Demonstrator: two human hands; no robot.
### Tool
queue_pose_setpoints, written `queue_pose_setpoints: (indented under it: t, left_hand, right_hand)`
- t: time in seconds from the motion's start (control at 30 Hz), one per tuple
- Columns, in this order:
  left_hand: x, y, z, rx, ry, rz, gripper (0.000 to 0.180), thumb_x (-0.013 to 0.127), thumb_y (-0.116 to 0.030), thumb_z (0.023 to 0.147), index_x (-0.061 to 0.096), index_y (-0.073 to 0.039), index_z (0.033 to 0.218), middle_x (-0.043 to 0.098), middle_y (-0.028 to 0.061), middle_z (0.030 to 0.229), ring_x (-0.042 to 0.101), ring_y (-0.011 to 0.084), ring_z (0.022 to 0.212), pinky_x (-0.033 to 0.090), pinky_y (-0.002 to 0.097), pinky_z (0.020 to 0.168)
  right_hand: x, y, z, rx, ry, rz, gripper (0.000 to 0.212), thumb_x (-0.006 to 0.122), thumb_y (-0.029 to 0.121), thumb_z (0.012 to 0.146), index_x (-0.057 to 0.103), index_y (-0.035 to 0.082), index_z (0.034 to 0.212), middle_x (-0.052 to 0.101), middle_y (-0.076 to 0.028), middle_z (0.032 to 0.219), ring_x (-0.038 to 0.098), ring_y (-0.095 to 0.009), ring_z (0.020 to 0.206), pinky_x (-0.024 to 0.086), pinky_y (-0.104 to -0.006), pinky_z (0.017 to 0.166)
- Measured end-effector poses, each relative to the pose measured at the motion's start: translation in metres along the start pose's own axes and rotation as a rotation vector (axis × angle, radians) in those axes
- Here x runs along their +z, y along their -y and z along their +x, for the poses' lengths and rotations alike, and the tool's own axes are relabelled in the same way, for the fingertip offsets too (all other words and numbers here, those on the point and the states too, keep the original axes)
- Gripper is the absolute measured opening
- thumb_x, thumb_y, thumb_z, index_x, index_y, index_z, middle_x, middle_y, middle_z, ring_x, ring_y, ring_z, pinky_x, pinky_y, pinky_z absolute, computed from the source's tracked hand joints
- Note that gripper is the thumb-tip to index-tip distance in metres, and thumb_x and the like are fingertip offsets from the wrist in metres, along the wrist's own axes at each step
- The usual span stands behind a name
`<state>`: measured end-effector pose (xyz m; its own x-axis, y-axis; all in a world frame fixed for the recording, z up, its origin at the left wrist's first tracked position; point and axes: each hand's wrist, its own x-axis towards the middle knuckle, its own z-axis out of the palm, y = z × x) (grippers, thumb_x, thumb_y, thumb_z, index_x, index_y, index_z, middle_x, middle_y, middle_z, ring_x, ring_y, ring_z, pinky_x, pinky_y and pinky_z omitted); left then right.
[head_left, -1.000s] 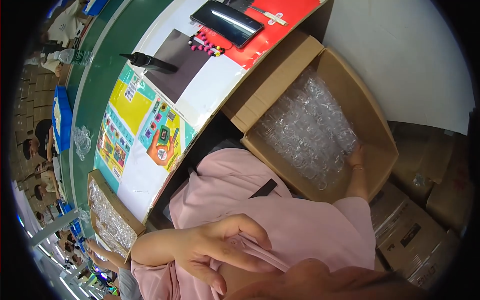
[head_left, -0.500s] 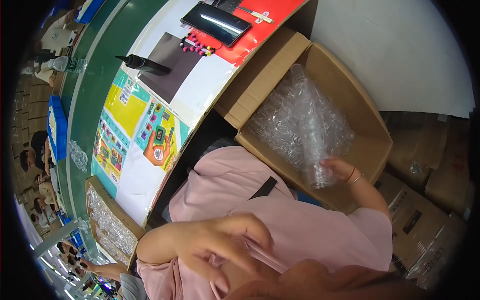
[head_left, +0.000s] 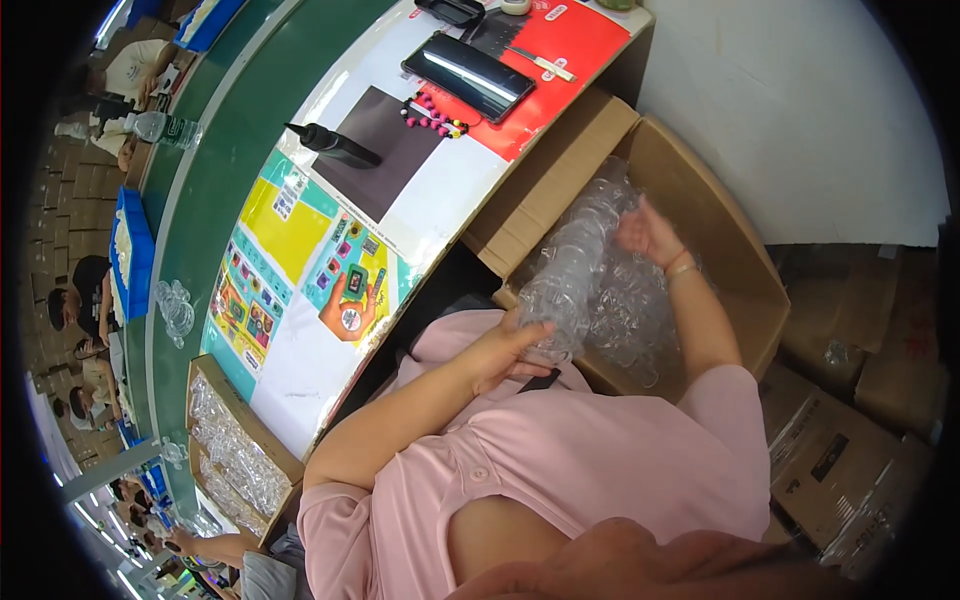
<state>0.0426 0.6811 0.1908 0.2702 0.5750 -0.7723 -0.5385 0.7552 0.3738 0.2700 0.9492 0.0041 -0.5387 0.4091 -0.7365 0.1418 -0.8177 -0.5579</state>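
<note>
Plastic stack (head_left: 565, 275): clear, ridged with rings, slanting between the hands, near end at the left one, far end alongside the right one, above the large carton.
Left hand (head_left: 510, 352): clamped on the near end of the plastic stack, thumb on the upper side.
Right hand (head_left: 650, 235): well apart from the left hand, fingers loosely extended, just beside the far part of the plastic stack (cannot tell whether touching it).
Large carton (head_left: 735, 190): brown, flaps up, beneath the right hand.
Loose clear pieces (head_left: 635, 310): heaped in the large carton, below the right hand.
Bench (head_left: 285, 405): left of both hands, spread with printed sheets.
Phone (head_left: 470, 78): dark, on the bench, beyond both hands, near a beaded bracelet (head_left: 435, 118).
Black bottle (head_left: 340, 147): nozzle-tipped, on the bench, beyond the left hand and farther left.
Small carton (head_left: 253, 418): filled with clear plastic, well left of the left hand.
Stacked cartons (head_left: 820, 460): brown, nearer the body than the right hand and farther right.
</note>
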Motion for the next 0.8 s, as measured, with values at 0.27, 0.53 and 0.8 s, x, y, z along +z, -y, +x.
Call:
queue_pose_setpoints:
  t: [0.27, 0.53, 0.8]
  left_hand:
    - [-0.001, 0.002, 0.001, 0.023, -0.079, 0.246, 0.09, 0.069, -0.032, 0.071, 0.013, -0.007, 0.136, 0.053, 0.0138, 0.103, 0.057, 0.019, 0.074, 0.05, 0.0304, 0.062]
    - [-0.034, 0.021, -0.046, 0.433, -0.184, 0.805, 0.086, 0.07, -0.019, 0.069, 0.017, -0.004, 0.135, 0.049, 0.0177, 0.117, 0.052, 0.0227, 0.105, 0.04, 0.0292, 0.089]
    - [-0.054, 0.038, -0.077, 0.532, -0.019, 0.715, 0.086, 0.073, -0.02, 0.065, 0.024, -0.004, 0.133, 0.046, 0.0176, 0.122, 0.045, 0.0247, 0.114, 0.034, 0.0317, 0.095]
  right_hand:
    - [-0.025, -0.009, 0.148, -0.276, -0.681, -0.256, 0.069, 0.062, 0.043, 0.075, 0.042, -0.003, 0.123, 0.049, -0.014, 0.12, 0.044, -0.025, 0.112, 0.04, -0.0363, 0.089]
    - [0.081, 0.025, 0.016, -0.298, -0.332, 0.343, 0.048, 0.063, 0.03, 0.079, 0.051, 0.0, 0.114, 0.056, -0.011, 0.108, 0.053, -0.022, 0.101, 0.043, -0.0345, 0.087]
    - [0.131, 0.099, -0.138, -0.875, -0.193, 0.372, 0.042, 0.055, 0.028, 0.085, 0.047, 0.002, 0.117, 0.051, -0.009, 0.116, 0.049, -0.023, 0.105, 0.038, -0.036, 0.093]
